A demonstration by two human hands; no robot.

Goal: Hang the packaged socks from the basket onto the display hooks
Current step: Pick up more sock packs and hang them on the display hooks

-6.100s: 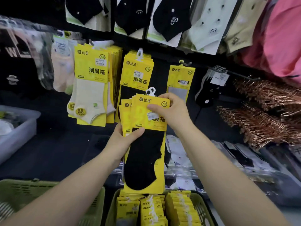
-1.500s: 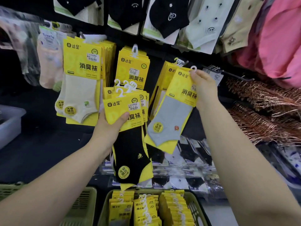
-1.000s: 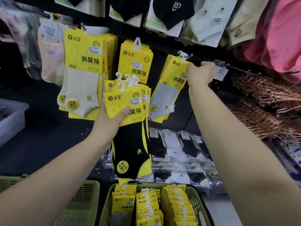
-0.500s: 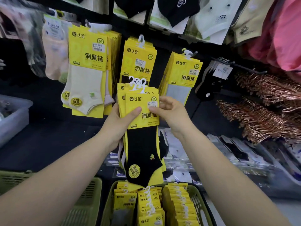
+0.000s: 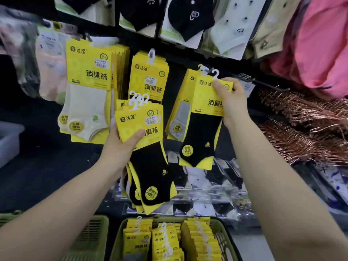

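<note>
wall: black display panel [image 5: 47, 166] | right: copper-coloured hangers [image 5: 305, 129], perhaps wire | left: pale bin [image 5: 7, 140]

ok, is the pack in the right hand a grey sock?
No, the pack pinched by the right hand shows a black sock; the grey packs hang behind it.

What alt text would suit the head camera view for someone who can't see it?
A person's right hand holds a yellow pack of black socks up beside hanging grey-sock packs. The left hand grips a fanned stack of similar packs above a green basket holding more.
</note>
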